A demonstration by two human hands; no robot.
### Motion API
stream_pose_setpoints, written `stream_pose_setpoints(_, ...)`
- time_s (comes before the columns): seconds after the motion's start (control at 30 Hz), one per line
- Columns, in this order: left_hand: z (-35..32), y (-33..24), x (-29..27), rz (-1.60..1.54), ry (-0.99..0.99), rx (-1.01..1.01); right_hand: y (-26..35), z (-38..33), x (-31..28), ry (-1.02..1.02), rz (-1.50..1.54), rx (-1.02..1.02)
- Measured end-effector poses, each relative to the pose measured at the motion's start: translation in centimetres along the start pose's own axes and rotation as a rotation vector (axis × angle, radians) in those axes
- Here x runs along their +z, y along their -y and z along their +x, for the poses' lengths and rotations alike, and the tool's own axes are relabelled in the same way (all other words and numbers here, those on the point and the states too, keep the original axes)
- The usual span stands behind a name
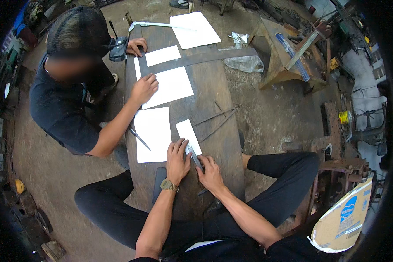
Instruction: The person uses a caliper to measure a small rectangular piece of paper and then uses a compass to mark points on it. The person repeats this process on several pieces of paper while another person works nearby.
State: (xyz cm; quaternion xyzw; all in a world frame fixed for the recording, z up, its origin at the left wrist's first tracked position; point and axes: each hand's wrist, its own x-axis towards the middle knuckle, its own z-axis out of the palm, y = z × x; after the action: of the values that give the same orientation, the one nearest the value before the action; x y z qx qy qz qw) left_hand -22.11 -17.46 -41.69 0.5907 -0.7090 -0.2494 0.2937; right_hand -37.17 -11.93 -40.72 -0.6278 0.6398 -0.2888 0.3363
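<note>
My left hand [177, 160], with a watch on its wrist, lies fingers extended at the lower end of a narrow white paper strip [186, 129]. A slim grey metal piece [195, 159] slants across the lower end of that strip, between my two hands. My right hand [211, 175] has its fingers closed around the near end of this piece, whose exact kind I cannot make out. Left of my left hand is a larger white sheet [153, 131] with a pen [139, 139] on it. A pair of metal dividers [217, 117] rests with its legs apart beyond the strip.
Across the wooden table [214, 91], a co-worker [65, 105] rests a hand on another sheet [174, 87]. A long dark metal bar [205, 59] extends past the right edge. A dark flat object [159, 185] lies near my left wrist. A wooden stand [270, 56] stands at far right.
</note>
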Motion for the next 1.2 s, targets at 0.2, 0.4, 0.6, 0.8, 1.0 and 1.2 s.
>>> stream_pose_setpoints(0.2,0.1,0.0,-0.2,-0.010,0.065,-0.046,-0.3,-1.7,0.2,0.034,-0.095,0.005)
stream_pose_setpoints(0.4,0.2,0.1,-0.2,-0.007,0.095,-0.061,-0.5,-1.8,0.3,0.014,-0.056,0.017)
stream_pose_setpoints(0.6,0.1,0.3,-0.2,-0.017,0.092,-0.072,0.1,-1.5,-0.1,0.094,-0.014,0.085)
stream_pose_setpoints(0.8,0.3,0.4,0.1,-0.043,0.078,-0.104,0.5,-1.0,-0.3,0.092,-0.015,0.115)
stream_pose_setpoints(1.0,0.3,0.4,0.2,-0.006,0.106,-0.121,0.5,-0.9,0.0,0.018,-0.088,0.099)
stream_pose_setpoints(1.2,0.5,0.3,0.2,-0.020,0.127,-0.159,0.7,-0.6,-0.1,0.035,-0.083,0.154)
